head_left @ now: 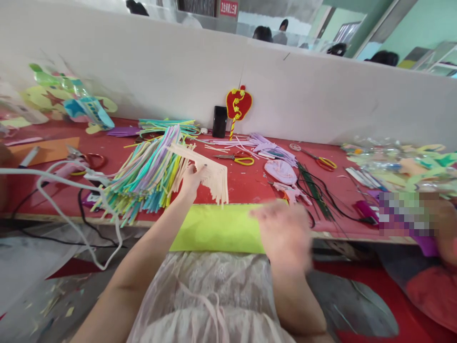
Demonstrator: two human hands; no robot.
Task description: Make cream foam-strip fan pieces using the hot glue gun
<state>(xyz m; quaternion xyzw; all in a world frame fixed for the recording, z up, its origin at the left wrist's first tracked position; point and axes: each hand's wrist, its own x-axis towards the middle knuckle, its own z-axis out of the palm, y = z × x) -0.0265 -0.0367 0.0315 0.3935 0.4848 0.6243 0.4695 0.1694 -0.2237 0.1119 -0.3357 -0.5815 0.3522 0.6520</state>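
My left hand [193, 182] is closed on a row of cream pipe cleaners [217, 177], which lie side by side and bend downward at their right end. Just left of it spreads a big bundle of pastel pipe cleaners [146, 176] in purple, teal, yellow and green. A yellow-green sheet [217, 228] lies along the table's front edge, partly over my lap. Over that sheet's right end my right hand [285, 233] is smeared by motion, so its fingers and anything in them cannot be made out.
Scissors [243, 158] with yellow-red handles lie mid-table. A red, yellow-trimmed ornament [239, 105] stands by a black phone [220, 121]. Pink glue gun [291, 192], green stems [314, 190] and cords lie right. A white cable [112, 205] loops at left. Another person's hand [448, 224] is at far right.
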